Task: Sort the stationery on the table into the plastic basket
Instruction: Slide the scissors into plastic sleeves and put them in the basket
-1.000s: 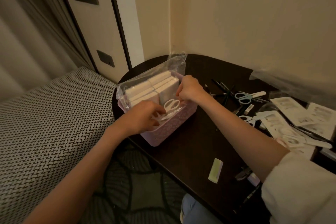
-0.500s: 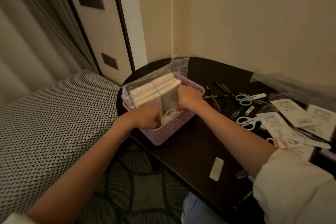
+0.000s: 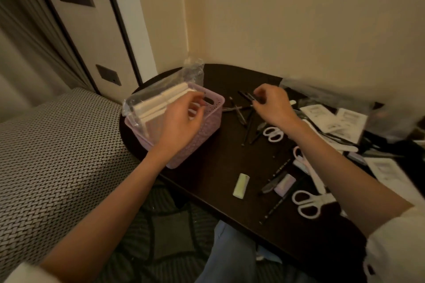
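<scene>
A lilac plastic basket (image 3: 207, 126) stands at the left end of the dark table (image 3: 220, 167). It holds a clear bag of white pads (image 3: 158, 103). My left hand (image 3: 181, 119) hovers over the basket with loosely curled fingers and holds nothing. To the right of the basket, my right hand (image 3: 273, 105) is at a scatter of black pens (image 3: 243, 119), and its fingertips pinch one black pen (image 3: 247, 95). White scissors (image 3: 272, 133) lie just below that hand.
More stationery lies near the front edge: a green eraser (image 3: 241, 185), a lilac eraser (image 3: 284, 184), pink scissors (image 3: 299, 154), another white pair (image 3: 305, 203) and loose pens. Printed packaging cards (image 3: 335, 119) cover the right side. A woven-pattern cushion (image 3: 57, 156) adjoins the table's left.
Both hands have left the inside of the basket. My right hand moved right to the black pens, and my left hand rose above the basket. The camera view shifted right.
</scene>
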Available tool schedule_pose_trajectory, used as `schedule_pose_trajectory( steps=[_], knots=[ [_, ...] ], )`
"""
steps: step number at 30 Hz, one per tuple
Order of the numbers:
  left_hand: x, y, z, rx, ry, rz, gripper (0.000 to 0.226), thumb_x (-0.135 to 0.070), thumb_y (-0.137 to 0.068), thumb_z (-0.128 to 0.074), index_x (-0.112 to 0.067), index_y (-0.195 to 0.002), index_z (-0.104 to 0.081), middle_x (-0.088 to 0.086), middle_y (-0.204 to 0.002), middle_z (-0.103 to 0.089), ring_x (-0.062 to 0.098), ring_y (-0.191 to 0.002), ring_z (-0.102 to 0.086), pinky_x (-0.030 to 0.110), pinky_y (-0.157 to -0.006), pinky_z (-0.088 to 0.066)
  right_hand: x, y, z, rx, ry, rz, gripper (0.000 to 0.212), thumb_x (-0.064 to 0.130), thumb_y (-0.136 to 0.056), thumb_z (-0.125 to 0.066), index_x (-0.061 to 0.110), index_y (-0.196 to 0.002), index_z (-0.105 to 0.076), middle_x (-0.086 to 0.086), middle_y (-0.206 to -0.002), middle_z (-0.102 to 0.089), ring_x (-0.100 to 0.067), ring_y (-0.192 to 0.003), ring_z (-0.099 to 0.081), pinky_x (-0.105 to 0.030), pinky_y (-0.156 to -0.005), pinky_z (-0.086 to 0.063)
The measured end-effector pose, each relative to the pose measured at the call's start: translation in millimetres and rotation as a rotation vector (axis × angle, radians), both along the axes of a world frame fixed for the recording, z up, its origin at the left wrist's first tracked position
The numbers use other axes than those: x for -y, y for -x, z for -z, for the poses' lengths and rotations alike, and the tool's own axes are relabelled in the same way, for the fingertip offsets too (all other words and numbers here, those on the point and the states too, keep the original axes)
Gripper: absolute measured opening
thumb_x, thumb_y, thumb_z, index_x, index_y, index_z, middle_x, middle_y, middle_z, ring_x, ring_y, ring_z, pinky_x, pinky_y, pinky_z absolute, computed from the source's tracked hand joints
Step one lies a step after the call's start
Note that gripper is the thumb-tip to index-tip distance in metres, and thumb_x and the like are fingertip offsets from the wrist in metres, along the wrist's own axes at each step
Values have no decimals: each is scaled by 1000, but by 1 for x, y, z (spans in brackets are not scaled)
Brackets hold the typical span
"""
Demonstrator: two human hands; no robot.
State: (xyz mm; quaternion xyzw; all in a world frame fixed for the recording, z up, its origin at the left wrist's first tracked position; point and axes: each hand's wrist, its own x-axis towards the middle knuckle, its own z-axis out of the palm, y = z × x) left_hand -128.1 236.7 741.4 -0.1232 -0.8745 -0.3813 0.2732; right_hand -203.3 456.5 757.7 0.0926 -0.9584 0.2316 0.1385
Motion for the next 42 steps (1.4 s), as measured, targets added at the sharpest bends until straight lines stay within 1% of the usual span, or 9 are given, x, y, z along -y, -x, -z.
schedule_pose_trajectory(
  steps=[4,11,15,18,24,28,32,36,42],
  knots=[
    [-55,-3,5,59,6,138,25,-9,-90,-61,-12,-115,-63,-3,-104,-67,4,-94,-61,20,-82,-52,-71,-28,3,105,57,125,31,13,-87,-64,3,-116,-61,-15,-118,-64,-28,-111,-59,-32,-88,-45],
    [-139,-11,31,159,172,368,23,-13,-88,-67,-15,-111,-66,-1,-107,-67,8,-98,-62,27,-84,-53,-167,-87,13,187,164,290,30,12,-87,-65,2,-115,-62,-14,-112,-66,-26,-102,-62,-37,-89,-48],
    [-179,-19,41,259,255,499,19,-12,-87,-67,-15,-106,-67,-7,-94,-67,6,-83,-64,29,-74,-54,-207,-115,25,230,252,382,34,12,-87,-66,2,-119,-60,-12,-112,-65,-23,-103,-60,-25,-80,-42],
    [-205,-27,48,350,431,580,20,-25,-86,-72,-16,-103,-70,-12,-81,-63,0,-69,-58,23,-66,-52,-226,-130,38,237,269,443,32,11,-87,-65,4,-119,-60,-10,-112,-65,-22,-103,-60,-26,-81,-41],
    [-236,-42,62,408,652,552,28,-42,-84,-70,-16,-93,-70,-2,-84,-66,8,-76,-59,30,-69,-53,-243,-140,69,292,227,536,29,13,-90,-62,7,-118,-60,-14,-116,-63,-25,-107,-59,-27,-76,-43],
    [-243,-46,66,370,735,509,27,-38,-87,-68,-15,-101,-66,1,-97,-61,13,-87,-54,34,-78,-52,-247,-141,84,227,-1,633,45,28,-87,-65,8,-126,-53,-19,-125,-53,-33,-118,-46,-37,-92,-41],
    [-248,-43,68,364,797,479,26,-36,-86,-66,-13,-98,-65,2,-97,-60,16,-88,-55,38,-77,-53,-247,-140,83,321,-120,665,76,47,-81,-69,10,-139,-38,-22,-140,-36,-39,-128,-34,-45,-103,-34],
    [-249,-34,65,425,730,482,26,-35,-78,-74,-11,-86,-70,4,-83,-66,16,-76,-61,36,-68,-54,-247,-133,83,397,-74,652,81,46,-80,-72,10,-141,-34,-22,-142,-37,-40,-131,-33,-47,-105,-32],
    [-242,-5,55,539,197,432,15,-24,-77,-79,-15,-83,-69,-1,-77,-69,12,-74,-66,30,-69,-58,-248,-121,76,325,42,651,76,37,-76,-78,15,-138,-40,-17,-139,-40,-37,-129,-35,-46,-104,-31]
  ],
)
